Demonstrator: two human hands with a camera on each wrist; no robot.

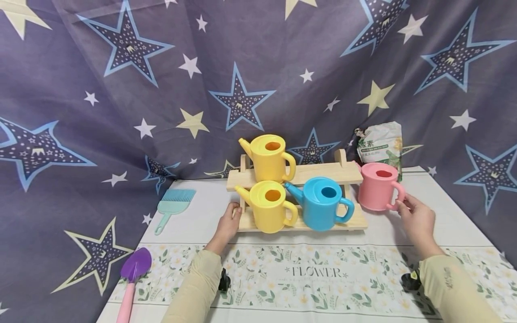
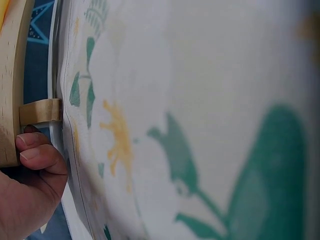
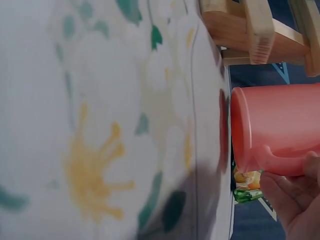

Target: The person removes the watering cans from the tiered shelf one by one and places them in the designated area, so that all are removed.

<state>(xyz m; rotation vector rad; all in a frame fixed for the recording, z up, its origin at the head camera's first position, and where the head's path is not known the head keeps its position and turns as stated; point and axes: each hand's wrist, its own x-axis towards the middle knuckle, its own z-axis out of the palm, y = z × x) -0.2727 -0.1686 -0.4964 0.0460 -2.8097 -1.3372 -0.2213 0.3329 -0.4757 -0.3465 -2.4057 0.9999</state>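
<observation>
My right hand (image 1: 418, 220) pinches the handle of a pink watering can (image 1: 376, 188) at the right end of a two-tier wooden rack (image 1: 323, 174). In the right wrist view, the underside of the pink watering can (image 3: 280, 117) shows, slightly off the table, with the fingers (image 3: 292, 192) at its handle. My left hand (image 1: 229, 223) grips the left end of the rack's lower board, its fingers curled under the wood (image 2: 10, 100) in the left wrist view. One yellow watering can (image 1: 266, 157) stands on the upper board; another yellow one (image 1: 268, 211) and a blue one (image 1: 321, 206) stand below.
A white and green bag (image 1: 379, 146) leans at the back right, behind the pink can. To the left lie a teal brush (image 1: 175, 202) and a purple trowel (image 1: 136, 264) with a pink handle. A star-patterned curtain (image 1: 258, 58) hangs behind the flower-printed tablecloth (image 1: 303, 287).
</observation>
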